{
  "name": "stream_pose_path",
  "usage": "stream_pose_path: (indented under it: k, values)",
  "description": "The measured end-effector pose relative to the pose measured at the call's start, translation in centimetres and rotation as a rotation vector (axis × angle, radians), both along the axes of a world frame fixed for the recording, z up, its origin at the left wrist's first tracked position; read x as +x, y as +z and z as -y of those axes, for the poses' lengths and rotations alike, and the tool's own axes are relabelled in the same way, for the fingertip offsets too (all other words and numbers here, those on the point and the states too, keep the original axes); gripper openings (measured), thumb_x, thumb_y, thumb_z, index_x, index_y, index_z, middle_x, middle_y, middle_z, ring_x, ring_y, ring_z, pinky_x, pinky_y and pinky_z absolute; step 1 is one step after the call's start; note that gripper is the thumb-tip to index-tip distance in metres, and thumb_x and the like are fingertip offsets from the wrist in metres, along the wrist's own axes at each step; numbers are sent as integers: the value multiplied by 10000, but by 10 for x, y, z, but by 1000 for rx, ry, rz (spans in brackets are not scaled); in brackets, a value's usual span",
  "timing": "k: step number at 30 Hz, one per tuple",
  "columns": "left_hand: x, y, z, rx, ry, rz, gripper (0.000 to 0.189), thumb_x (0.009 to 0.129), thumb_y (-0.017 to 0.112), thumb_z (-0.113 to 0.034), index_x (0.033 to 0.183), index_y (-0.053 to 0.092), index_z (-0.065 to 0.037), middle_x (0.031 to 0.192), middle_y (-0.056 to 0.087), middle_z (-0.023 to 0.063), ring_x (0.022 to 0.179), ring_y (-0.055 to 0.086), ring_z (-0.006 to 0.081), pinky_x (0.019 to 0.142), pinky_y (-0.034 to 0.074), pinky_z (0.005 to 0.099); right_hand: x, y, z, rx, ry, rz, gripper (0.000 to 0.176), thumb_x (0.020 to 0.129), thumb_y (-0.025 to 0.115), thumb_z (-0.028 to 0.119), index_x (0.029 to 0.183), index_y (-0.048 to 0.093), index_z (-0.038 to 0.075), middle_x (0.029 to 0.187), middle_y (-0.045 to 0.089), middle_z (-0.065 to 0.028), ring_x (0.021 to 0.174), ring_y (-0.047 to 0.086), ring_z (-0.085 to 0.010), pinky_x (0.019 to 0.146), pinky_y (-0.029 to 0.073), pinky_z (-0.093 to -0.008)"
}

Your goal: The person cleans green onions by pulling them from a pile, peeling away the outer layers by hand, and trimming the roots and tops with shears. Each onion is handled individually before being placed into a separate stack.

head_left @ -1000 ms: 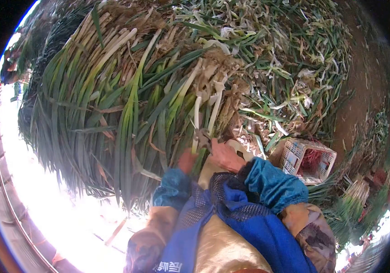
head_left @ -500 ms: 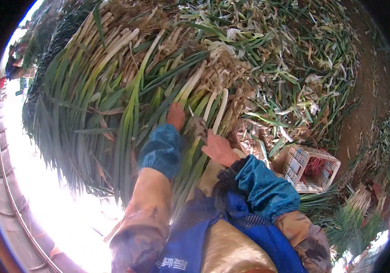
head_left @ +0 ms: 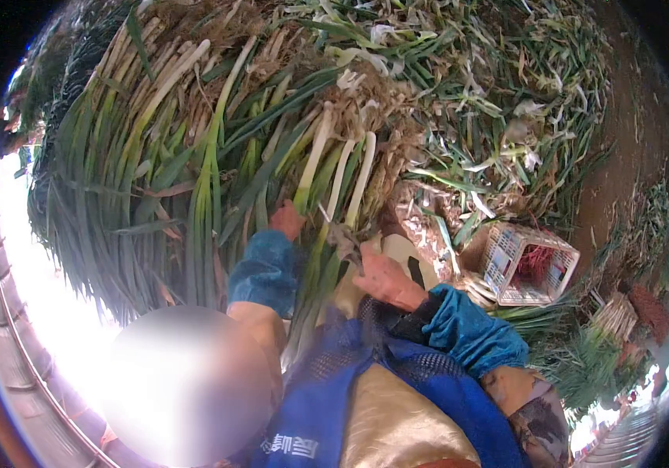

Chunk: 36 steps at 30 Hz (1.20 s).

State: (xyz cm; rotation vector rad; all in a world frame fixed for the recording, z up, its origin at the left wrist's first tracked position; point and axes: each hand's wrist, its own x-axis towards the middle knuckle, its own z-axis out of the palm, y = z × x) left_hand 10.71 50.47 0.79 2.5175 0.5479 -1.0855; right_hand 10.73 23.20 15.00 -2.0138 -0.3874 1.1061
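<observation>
Leeks (head_left: 362,175): we record white fading to green.
Cuffs (head_left: 479,331): we find teal.
Vest (head_left: 311,394): blue, white-lettered.
Crate (head_left: 498,257): off-white.

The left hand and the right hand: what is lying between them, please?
In the head view, green leaves and a greyish thing, too unclear to name, show between the left hand and right hand.

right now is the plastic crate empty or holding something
Holding something: red stringy material shows through the open mouth of the plastic crate.

The right hand's (head_left: 386,278) grey object (head_left: 343,241) is indistinct (blur (head_left: 188,388) partly hides the left sleeve (head_left: 266,324)).
</observation>
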Motion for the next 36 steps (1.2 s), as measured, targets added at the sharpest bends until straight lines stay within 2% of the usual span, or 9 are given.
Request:
stream_pose_path:
  k: [2,5,8,13,21,24,30,34,36]
  values:
    - [14,45,11,-24,-14,74,440,762,637,-266,1017,454,42,957,589,282,899,572,434,780,457,494,-23,-8,-2,72,36,247,568,763,561,305,1137,343,-64,754,544,-259,750,547,-424,633,430,-480]
    - [16,54,17,3,-5,39,401,754,622,-239,992,460,40,928,595,281,875,581,429,764,461,497,-3,-1,-14,42,29,23,481,725,573,223,1034,387,-95,754,564,-275,763,568,-441,657,451,-485]
    - [13,58,17,29,-39,16,381,755,604,-228,988,463,38,907,600,276,862,587,423,766,458,497,34,-27,-34,-258,-15,67,479,729,570,228,1036,389,-93,733,575,-267,733,579,-432,625,457,-487]
    - [-16,83,33,-83,-42,-20,359,766,579,-237,982,467,25,877,606,266,851,591,419,743,452,509,30,-3,-20,-205,28,62,449,748,548,220,1037,389,-85,742,594,-260,721,585,-432,631,464,-493]
    - [-106,27,13,-224,-125,198,368,753,599,-257,988,473,-3,855,606,255,834,589,421,714,457,494,51,-48,-33,-79,-51,245,342,760,525,184,954,427,-81,752,591,-279,692,586,-432,618,461,-498]
    - [-89,63,25,-211,-31,91,380,725,623,-241,989,483,-7,842,601,257,829,587,420,689,462,491,57,-48,-41,-238,3,193,301,750,511,151,932,440,-78,765,594,-277,689,590,-426,619,464,-496]
    - [-112,45,22,-426,139,154,389,710,640,-240,974,506,12,841,601,252,829,591,401,680,464,491,36,-34,-32,-222,-7,152,282,755,501,130,933,444,-82,752,595,-270,678,592,-427,620,466,-499]
    - [-109,58,37,-295,111,30,345,721,638,-256,890,532,25,841,601,248,820,594,392,678,470,476,61,-87,-34,-291,-83,242,327,748,515,142,969,419,-79,723,589,-267,684,591,-425,591,474,-482]
    - [-90,95,58,-143,100,-124,342,724,636,-266,865,540,30,871,601,246,848,594,379,692,473,461,58,-67,-33,-204,-74,261,336,749,526,167,958,428,-77,715,586,-258,669,587,-416,573,474,-477]
